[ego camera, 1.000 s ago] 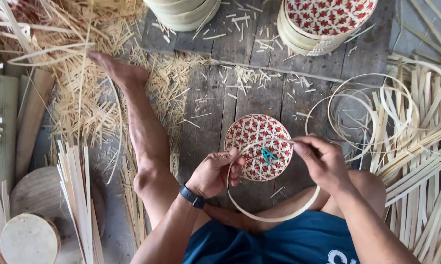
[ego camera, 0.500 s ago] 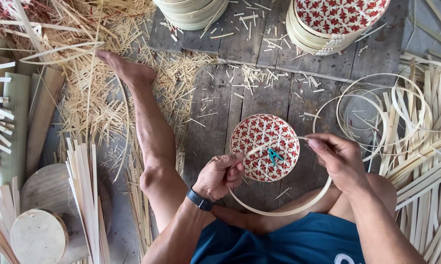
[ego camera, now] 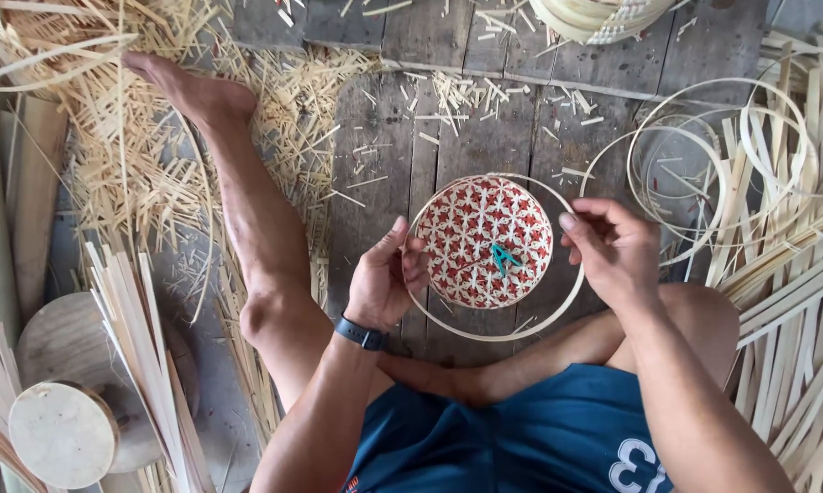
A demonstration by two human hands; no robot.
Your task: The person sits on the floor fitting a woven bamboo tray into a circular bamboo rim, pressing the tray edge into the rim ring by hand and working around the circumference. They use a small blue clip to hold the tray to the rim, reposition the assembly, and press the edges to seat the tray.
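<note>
Sitting on the plank floor [ego camera: 484, 119], we hold a small round woven lid [ego camera: 484, 242], patterned in red and pale straw, at the middle of the frame. Our left hand [ego camera: 384, 278] grips its left edge, thumb raised along the rim and fingers curled under it. Our right hand [ego camera: 612, 251] closes on the right side, fingers bent around a thin pale hoop [ego camera: 512, 333] that loops loosely around the lid, wider than it and sagging below it toward the lower middle of the frame. A small teal clip [ego camera: 503, 257] sits on the lid's face, just right of its centre. A dark wristband [ego camera: 361, 333] circles our left wrist.

Our bare leg [ego camera: 256, 228] stretches toward the upper left of the frame, the foot [ego camera: 188, 87] resting among a heap of straw-coloured shavings [ego camera: 110, 155]. Blue shorts [ego camera: 521, 438] fill the lower middle. At the lower left stands a round wooden block [ego camera: 60, 434], with a bundle of flat pale strips [ego camera: 146, 356] lying just beside it. Along the right edge lie long flat strips [ego camera: 795, 292] in a loose pile, and above them, at the upper right, several thin hoops [ego camera: 703, 146] overlap on the floor. A stack of pale woven baskets [ego camera: 603, 18] shows at the top edge, cut off by the frame.
</note>
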